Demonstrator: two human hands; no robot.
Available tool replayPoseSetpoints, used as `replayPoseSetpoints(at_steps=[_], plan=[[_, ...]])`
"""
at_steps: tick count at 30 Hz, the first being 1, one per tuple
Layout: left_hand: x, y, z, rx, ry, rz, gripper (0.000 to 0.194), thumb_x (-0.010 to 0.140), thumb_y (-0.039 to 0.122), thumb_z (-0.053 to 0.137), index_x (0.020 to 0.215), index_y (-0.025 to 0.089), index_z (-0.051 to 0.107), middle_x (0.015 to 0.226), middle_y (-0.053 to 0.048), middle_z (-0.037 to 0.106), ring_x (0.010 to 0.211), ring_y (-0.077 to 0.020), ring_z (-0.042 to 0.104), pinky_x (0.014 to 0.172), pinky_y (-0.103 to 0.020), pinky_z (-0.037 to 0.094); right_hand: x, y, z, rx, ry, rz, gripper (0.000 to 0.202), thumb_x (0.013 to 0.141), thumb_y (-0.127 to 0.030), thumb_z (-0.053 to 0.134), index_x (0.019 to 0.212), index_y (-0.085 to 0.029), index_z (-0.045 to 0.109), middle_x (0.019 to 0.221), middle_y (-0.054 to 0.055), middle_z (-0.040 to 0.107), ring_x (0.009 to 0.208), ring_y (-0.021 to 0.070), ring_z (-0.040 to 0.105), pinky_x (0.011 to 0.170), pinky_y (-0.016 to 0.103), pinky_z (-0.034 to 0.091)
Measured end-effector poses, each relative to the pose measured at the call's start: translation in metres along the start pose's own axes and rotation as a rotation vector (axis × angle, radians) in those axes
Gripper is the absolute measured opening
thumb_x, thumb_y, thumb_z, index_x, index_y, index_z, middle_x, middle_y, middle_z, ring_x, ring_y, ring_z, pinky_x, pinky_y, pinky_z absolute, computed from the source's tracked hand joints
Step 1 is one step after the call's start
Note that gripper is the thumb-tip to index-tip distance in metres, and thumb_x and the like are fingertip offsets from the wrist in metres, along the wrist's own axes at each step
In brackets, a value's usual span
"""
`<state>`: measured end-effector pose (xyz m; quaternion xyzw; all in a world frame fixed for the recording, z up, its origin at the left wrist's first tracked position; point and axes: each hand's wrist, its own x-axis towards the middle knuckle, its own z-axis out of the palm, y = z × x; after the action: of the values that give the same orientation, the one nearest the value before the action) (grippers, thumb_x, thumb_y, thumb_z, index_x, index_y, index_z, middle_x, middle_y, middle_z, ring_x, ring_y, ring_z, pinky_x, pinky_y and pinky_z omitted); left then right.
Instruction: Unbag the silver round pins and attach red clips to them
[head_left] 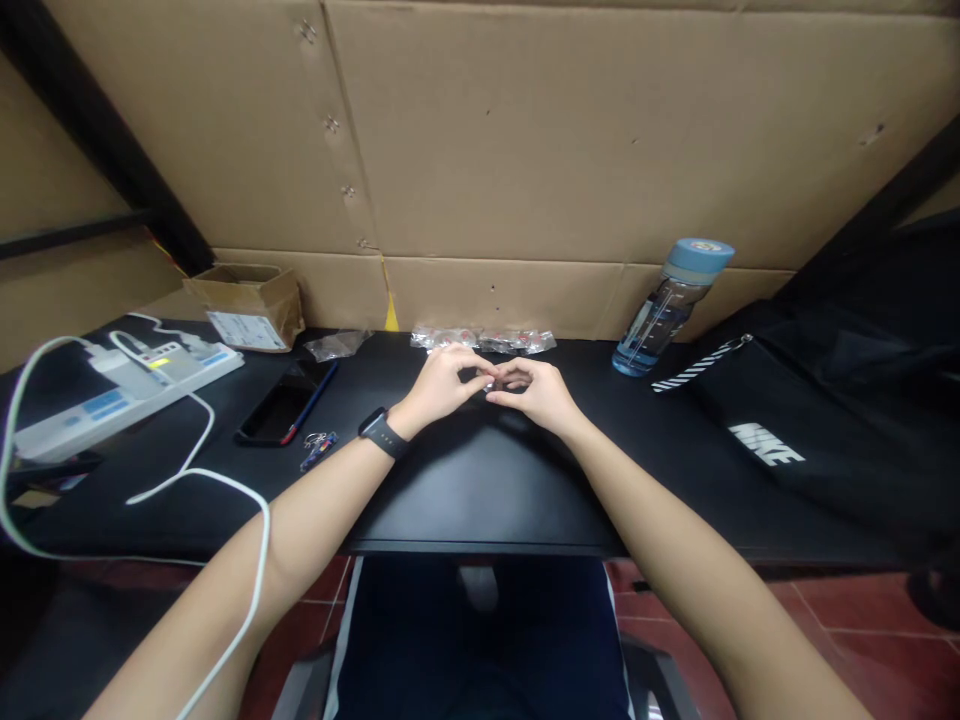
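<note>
Over the black desk, my left hand and my right hand meet at the fingertips. Between them is a small shiny piece, too small and too covered by the fingers to name. Both hands are closed in a pinch around it, thumbs and forefingers nearly touching. A dark watch is on my left wrist. Just behind the hands lie clear plastic packets with small contents that I cannot make out. To the left of my left forearm rests a small cluster of keyring-like metal and coloured bits.
A phone, a plastic bag, a cardboard box and a power strip occupy the left side. A white cable crosses my left forearm. At right stand a tilted-looking water bottle and a black Nike bag.
</note>
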<state>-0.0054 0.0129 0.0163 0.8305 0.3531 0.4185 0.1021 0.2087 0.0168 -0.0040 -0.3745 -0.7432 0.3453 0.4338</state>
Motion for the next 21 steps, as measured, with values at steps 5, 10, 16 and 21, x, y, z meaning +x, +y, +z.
replayPoseSetpoints(at_steps=[5,10,16,21], plan=[[0.001,0.009,0.001,-0.127,0.110,-0.089,0.023,0.096,0.027,0.066,0.118,0.024,0.073,0.107,-0.004,0.078,0.099,-0.0195,0.069,0.091,-0.034,0.052,0.000,-0.004,0.003,0.286,0.013,0.143,0.045,0.060,-0.037,0.095,0.088,-0.021,0.065,0.097,0.005,0.078,0.095,0.0251,0.077,0.094,0.044,0.061],[0.002,0.010,-0.002,-0.136,0.169,-0.168,0.011,0.091,0.023,0.066,0.100,0.019,0.069,0.098,-0.003,0.075,0.089,-0.0164,0.069,0.086,-0.029,0.053,-0.001,-0.013,0.001,0.531,0.091,0.277,0.052,0.059,-0.033,0.096,0.094,-0.022,0.060,0.106,0.005,0.075,0.097,0.0218,0.075,0.092,0.039,0.060],[0.000,0.011,0.000,-0.138,-0.027,-0.139,0.008,0.089,0.026,0.070,0.094,0.021,0.074,0.098,-0.002,0.078,0.092,-0.0185,0.071,0.088,-0.030,0.053,-0.004,-0.018,0.000,0.586,0.019,0.284,0.060,0.061,-0.030,0.095,0.109,-0.025,0.059,0.102,0.001,0.071,0.084,0.0157,0.072,0.086,0.036,0.061],[0.001,0.013,0.002,-0.173,-0.078,-0.156,0.007,0.088,0.023,0.067,0.093,0.019,0.071,0.094,-0.003,0.076,0.089,-0.0194,0.070,0.086,-0.031,0.054,-0.004,-0.016,-0.001,0.502,-0.045,0.250,0.064,0.063,-0.032,0.092,0.118,-0.027,0.060,0.104,0.001,0.069,0.094,0.0191,0.073,0.097,0.042,0.059]])
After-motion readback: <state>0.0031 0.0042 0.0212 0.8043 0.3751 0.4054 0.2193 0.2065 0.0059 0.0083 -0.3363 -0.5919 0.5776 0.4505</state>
